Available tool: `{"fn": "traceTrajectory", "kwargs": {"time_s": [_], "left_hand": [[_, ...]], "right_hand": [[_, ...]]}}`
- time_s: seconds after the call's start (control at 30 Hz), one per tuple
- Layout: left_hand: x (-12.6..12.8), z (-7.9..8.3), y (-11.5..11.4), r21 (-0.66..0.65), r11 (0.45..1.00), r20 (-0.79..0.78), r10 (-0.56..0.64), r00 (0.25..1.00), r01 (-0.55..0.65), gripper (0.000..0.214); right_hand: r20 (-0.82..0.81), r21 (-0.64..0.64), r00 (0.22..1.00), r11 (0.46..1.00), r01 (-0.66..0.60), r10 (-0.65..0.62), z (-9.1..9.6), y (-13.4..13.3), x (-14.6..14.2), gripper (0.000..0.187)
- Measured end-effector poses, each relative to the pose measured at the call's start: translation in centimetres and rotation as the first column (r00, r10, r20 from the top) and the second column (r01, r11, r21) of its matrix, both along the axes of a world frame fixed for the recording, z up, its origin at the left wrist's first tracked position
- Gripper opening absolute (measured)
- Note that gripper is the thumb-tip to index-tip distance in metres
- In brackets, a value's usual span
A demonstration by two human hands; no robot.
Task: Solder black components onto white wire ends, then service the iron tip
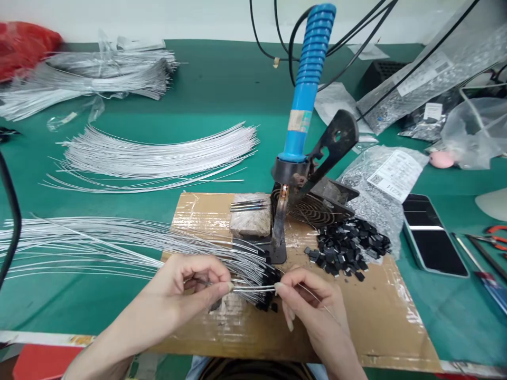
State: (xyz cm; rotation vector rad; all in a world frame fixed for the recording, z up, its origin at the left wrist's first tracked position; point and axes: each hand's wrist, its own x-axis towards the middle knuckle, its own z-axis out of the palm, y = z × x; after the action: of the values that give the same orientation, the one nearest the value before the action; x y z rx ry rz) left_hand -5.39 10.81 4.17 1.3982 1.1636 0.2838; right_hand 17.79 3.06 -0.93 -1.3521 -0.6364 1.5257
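Between my two hands a short stretch of thin white wires is held level. My left hand pinches the wires with thumb and forefinger. On the other side my right hand pinches them too, and a thin strand runs back over its fingers. Just behind lies a fanned bundle of wires, their right ends fitted with small black connectors. A blue-handled soldering iron stands in a black stand, tip down, behind my hands. Loose black connectors are heaped to the right.
A cardboard sheet covers the green mat under my hands. A block carries thin wire pieces. Farther back lie a wire pile and tied bundles. A phone, pliers and plastic bags are at right.
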Motion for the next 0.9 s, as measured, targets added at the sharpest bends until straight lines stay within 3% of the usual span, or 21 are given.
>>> {"fn": "traceTrajectory", "kwargs": {"time_s": [0.13,0.3,0.43,0.53,0.7,0.8,0.9], "left_hand": [[0.0,-0.1,-0.7,-0.013,1.0,-0.041,-0.019,0.999,0.018,0.035],[1.6,-0.3,-2.7,0.201,0.97,-0.254,-0.086,0.963,0.139,0.021],[4.1,-0.4,-3.5,0.276,0.943,-0.207,-0.128,0.97,0.184,0.018],[5.3,-0.9,-3.4,0.228,0.963,-0.163,-0.108,0.981,0.143,0.024],[5.2,-2.5,-3.5,0.082,0.996,-0.019,0.022,1.0,-0.02,0.032],[4.9,-3.0,-3.6,0.007,0.997,0.002,0.076,0.997,-0.076,0.036],[4.8,-2.9,-3.4,-0.031,0.993,0.009,0.116,0.993,-0.116,0.035]], "right_hand": [[0.055,0.074,0.998,0.997,-0.018,0.014,0.1,-0.2,0.3,0.037],[0.22,0.205,0.975,0.975,-0.081,0.035,-0.2,-0.7,0.6,0.034],[0.325,0.25,0.945,0.962,-0.112,0.026,-0.4,-1.0,0.5,0.033],[0.381,0.293,0.924,0.952,-0.093,-0.027,-0.3,-1.0,0.2,0.031],[0.38,0.275,0.918,0.962,0.0,-0.109,-0.4,-0.7,0.0,0.031],[0.313,0.238,0.931,0.965,0.115,-0.188,-0.8,-0.7,0.3,0.035],[0.159,0.244,0.965,0.956,0.166,-0.208,-1.2,-0.9,0.5,0.052]]}}
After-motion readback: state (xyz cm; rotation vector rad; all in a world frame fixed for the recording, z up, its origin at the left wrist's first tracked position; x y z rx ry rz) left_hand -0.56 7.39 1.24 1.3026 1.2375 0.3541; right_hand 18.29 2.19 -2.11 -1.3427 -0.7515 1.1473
